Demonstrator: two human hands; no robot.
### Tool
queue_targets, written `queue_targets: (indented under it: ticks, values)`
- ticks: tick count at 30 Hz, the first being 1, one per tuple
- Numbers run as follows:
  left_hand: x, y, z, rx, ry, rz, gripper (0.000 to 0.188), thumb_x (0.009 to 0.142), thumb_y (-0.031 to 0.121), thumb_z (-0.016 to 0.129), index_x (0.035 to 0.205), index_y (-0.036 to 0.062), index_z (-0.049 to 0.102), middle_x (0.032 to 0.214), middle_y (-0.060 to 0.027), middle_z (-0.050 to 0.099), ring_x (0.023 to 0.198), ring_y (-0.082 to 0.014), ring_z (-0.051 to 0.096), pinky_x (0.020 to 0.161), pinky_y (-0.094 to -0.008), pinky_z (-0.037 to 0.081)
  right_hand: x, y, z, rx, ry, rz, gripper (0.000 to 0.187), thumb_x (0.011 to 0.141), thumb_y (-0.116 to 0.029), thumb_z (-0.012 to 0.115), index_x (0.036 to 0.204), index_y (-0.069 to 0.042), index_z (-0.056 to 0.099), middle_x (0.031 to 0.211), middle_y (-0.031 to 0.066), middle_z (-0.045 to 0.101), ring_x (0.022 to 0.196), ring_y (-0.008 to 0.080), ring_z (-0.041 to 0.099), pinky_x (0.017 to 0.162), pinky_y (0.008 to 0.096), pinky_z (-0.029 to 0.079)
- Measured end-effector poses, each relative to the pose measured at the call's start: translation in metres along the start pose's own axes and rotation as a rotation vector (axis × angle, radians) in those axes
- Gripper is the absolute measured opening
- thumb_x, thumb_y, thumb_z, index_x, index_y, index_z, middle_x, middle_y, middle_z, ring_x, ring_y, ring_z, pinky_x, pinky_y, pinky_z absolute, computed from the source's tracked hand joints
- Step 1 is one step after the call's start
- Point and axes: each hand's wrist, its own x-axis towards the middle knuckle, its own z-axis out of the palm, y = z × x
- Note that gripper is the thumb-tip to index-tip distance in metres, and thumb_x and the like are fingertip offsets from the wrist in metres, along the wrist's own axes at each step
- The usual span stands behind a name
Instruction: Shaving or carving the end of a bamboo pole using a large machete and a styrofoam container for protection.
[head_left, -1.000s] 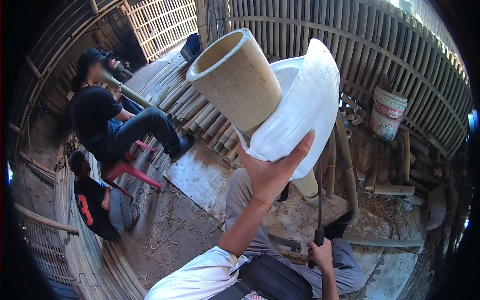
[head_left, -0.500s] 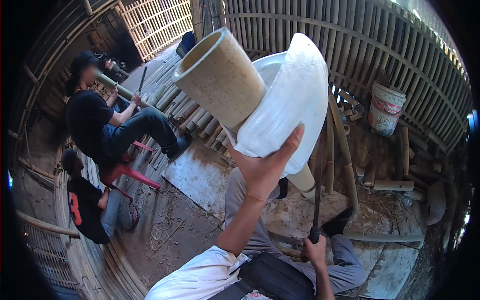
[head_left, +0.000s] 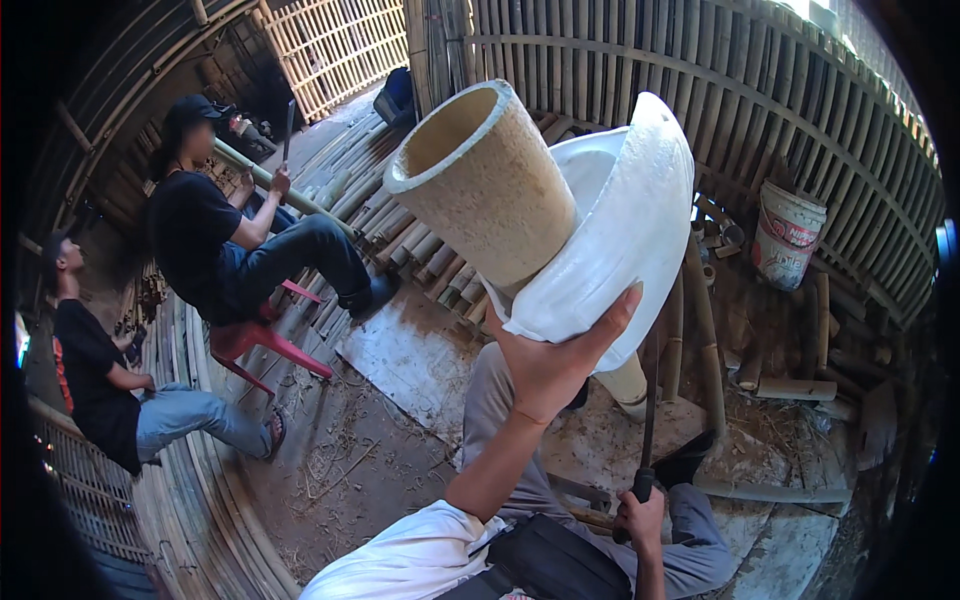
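Note:
My left hand (head_left: 562, 362) is raised in front of me, with thumb and fingers closed round the lower edge of a white curved plastic shell (head_left: 620, 245). A thick pale bamboo tube (head_left: 490, 185) sticks out of the shell toward the upper left, its hollow end facing up. More bamboo (head_left: 623, 385) shows below the shell; whether it is the same piece is hidden. Low at the right, my right hand (head_left: 640, 517) grips the black handle of a long-bladed knife (head_left: 648, 440). Its dark blade points up, and the upper part passes behind the shell.
At the left a person (head_left: 205, 220) on a red plastic stool (head_left: 250, 338) holds a bamboo pole and a blade. Another person (head_left: 105, 370) sits beyond long bamboo strips (head_left: 215, 470). A paint bucket (head_left: 787, 235) stands by the slatted wall (head_left: 790, 110), near bamboo offcuts (head_left: 795, 388).
The view has shifted, so most things appear lower and to the right. The seated person at far left has straightened up. Both my hands keep their holds.

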Motion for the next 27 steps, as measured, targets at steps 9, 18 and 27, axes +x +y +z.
queue_targets:
  ticks: [9, 18, 27]
  values:
    - [0.002, -0.02, -0.012, -0.482, 0.158, -0.536, 0.073, 0.063, -0.008, 0.076, 0.124, -0.0065, 0.036, 0.124, -0.0229, 0.045, 0.11, -0.031, 0.052, 0.082, -0.0407, 0.056, -0.05, -0.04, 0.018, -0.034, -0.069, -0.051, 0.014, 0.078, -0.006, 0.06, 0.069, -0.005, 0.049, 0.053, -0.0004, 0.046, 0.041, 0.0076, 0.043, 0.037, 0.0252, 0.033]
    - [0.045, -0.069, -0.137, -0.198, -0.356, 0.043, 0.071, 0.076, 0.03, 0.06, 0.134, -0.0019, 0.035, 0.135, -0.0206, 0.04, 0.123, -0.0364, 0.041, 0.105, -0.051, 0.032, 0.024, 0.007, -0.016, -0.35, -0.027, -0.075, 0.021, 0.071, -0.016, 0.059, 0.067, 0.002, 0.051, 0.048, 0.0077, 0.048, 0.04, 0.0147, 0.047, 0.041, 0.0344, 0.038]
    - [0.057, -0.062, -0.136, -0.257, -0.369, 0.003, 0.07, 0.076, 0.039, 0.061, 0.132, 0.0039, 0.04, 0.131, -0.0158, 0.046, 0.12, -0.0345, 0.045, 0.103, -0.0496, 0.035, 0.006, 0.004, 0.006, -0.278, -0.093, -0.123, 0.023, 0.069, -0.015, 0.06, 0.07, 0.006, 0.05, 0.055, 0.0183, 0.05, 0.053, 0.0265, 0.054, 0.054, 0.0377, 0.042]
